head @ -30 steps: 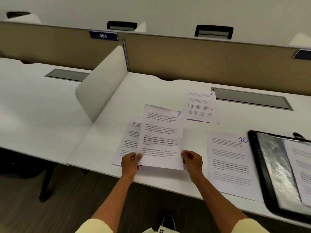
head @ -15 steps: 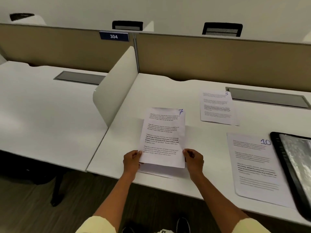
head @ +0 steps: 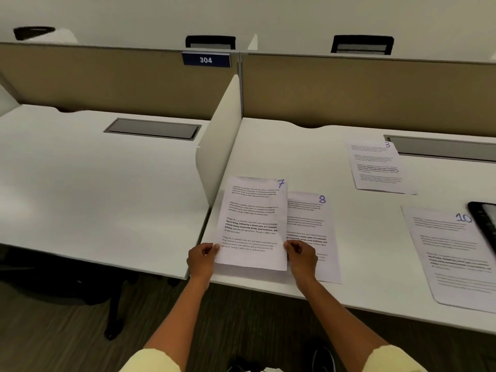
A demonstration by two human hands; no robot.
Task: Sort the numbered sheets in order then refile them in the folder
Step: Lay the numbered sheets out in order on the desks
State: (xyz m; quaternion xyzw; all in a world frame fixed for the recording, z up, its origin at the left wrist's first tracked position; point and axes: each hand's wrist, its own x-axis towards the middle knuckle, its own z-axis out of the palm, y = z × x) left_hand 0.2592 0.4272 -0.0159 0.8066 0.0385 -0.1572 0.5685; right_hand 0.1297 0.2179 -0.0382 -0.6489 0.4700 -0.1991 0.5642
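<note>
Sheet 7 [head: 252,224] shifted L, uncovering sheet 8 [head: 311,232] | printed txt, blue no. top-R | L grip [head: 201,260] + R grip [head: 302,257] pinch sheet 7 edges

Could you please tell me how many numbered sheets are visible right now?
4: sheet 7 held in both hands, sheet 8 beneath it, sheet 3 farther back, sheet 10 at right. More may be hidden.

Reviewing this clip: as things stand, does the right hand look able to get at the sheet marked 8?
Probably yes. The right hand lies right over the sheet marked 8, whose right part lies bare on the desk. But the hand is pinching the sheet marked 7, which it would have to release first.
</note>
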